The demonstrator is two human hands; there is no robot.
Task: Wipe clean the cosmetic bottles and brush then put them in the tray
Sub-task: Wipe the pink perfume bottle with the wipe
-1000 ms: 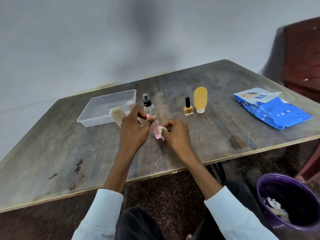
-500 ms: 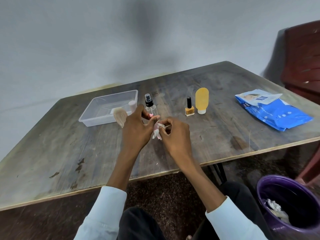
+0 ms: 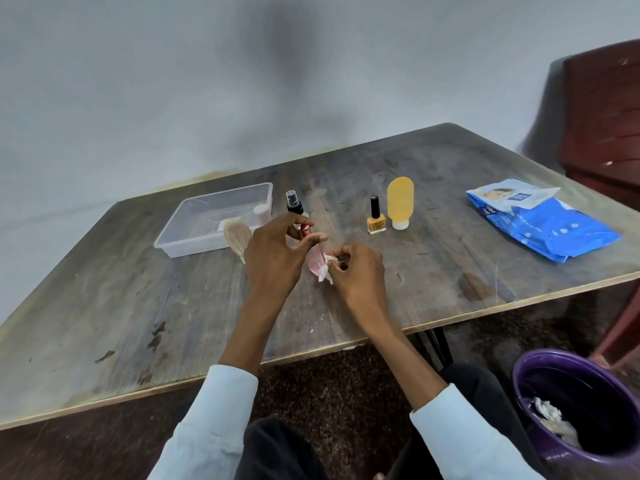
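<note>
A scuffed, stained wooden table (image 3: 104, 306) stands against a plain grey wall, and a person in pale blue sleeves sits at its near edge with both hands raised just above the top.

The left hand (image 3: 273, 258) holds a small pink tube (image 3: 313, 261) between thumb and forefinger, fingers curled round its upper end, the tube tilted with its lower end toward the right hand. The right hand (image 3: 356, 271) pinches a crumpled white wipe (image 3: 327, 270) with its fingertips and presses it against the lower part of the tube.

Behind the left hand a makeup brush (image 3: 237, 237) with pale, fluffy bristles pokes out; I cannot tell whether it lies on the table or is held. Just beyond it sits a clear plastic tray (image 3: 194, 216), and a small pale pink-capped bottle (image 3: 261, 213) shows at its near right corner; whether it stands inside the tray or just beside it is hard to make out.

A clear spray bottle (image 3: 294, 204) with a black pump top stands upright just behind the left hand's fingers. Further right, a yellow nail polish bottle (image 3: 375, 218) with a black cap stands beside an orange squeeze tube (image 3: 400, 202) resting on its white cap; the two are close but apart.

Well to the right lies a blue pack of wet wipes (image 3: 554, 230), flap lifted. A dark red chair (image 3: 602, 116) stands beyond the table's far right corner. Down by the person's right knee is a purple bin (image 3: 540, 410) with crumpled white tissue inside.
</note>
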